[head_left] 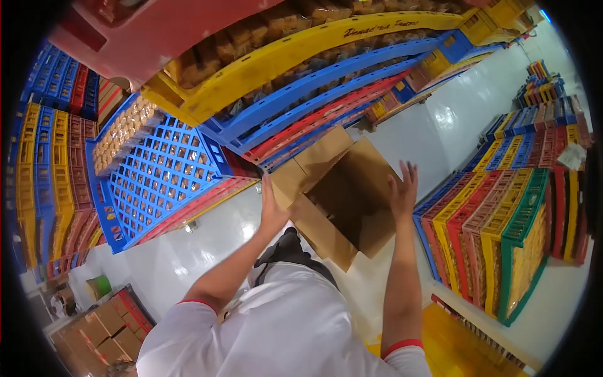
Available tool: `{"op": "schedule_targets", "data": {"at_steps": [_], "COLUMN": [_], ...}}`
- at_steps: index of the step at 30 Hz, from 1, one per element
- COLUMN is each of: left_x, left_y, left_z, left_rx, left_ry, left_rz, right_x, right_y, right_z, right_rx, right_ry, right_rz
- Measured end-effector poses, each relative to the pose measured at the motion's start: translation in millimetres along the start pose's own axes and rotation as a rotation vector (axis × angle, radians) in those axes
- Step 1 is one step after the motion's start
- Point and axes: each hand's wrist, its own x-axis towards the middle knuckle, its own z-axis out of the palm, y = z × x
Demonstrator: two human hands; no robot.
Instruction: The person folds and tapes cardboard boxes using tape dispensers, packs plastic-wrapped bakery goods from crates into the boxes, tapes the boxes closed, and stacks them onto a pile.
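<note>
In front of my body is a cardboard box (370, 169) with its top open and its flaps folded outward; the inside is dark. My left hand (274, 204) is at the box's left flap, fingers stretched out and pointing up, seemingly touching the cardboard. On the opposite side, my right hand (404, 188) is raised beside the box's right wall with its fingers spread. Whether its palm touches the wall I cannot tell. Neither hand is wrapped around anything.
Stacked yellow (251, 56), blue and red crates of packaged goods rise close ahead. A blue lattice crate (157, 176) tops a stack at left. More crates, one green (509, 270), stand at right. Closed cartons (103, 333) are at lower left, on the shiny floor (213, 245).
</note>
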Motion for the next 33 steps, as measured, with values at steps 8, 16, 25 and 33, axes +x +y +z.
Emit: {"op": "schedule_targets", "data": {"at_steps": [8, 16, 25, 33], "left_x": [70.3, 27.1, -71.5, -188.7], "left_y": [-3.8, -84.8, -80.1, -165.3], "left_z": [34.5, 19.3, -103.6, -224.0], "left_rx": [0.092, 0.295, 0.166, 0.102], "left_ry": [-0.658, -0.138, -0.052, 0.294], "left_rz": [-0.179, -0.656, -0.401, -0.633], "right_x": [-181.2, -211.7, -167.0, -115.6], "right_y": [33.6, 117.1, 86.8, 5.0], "right_z": [-20.0, 15.4, 19.9, -20.1], "right_rx": [0.699, 1.090, 0.974, 0.185], "right_ry": [0.077, 0.101, -0.004, 0.357], "right_rz": [0.860, 1.159, 1.020, 0.134]}}
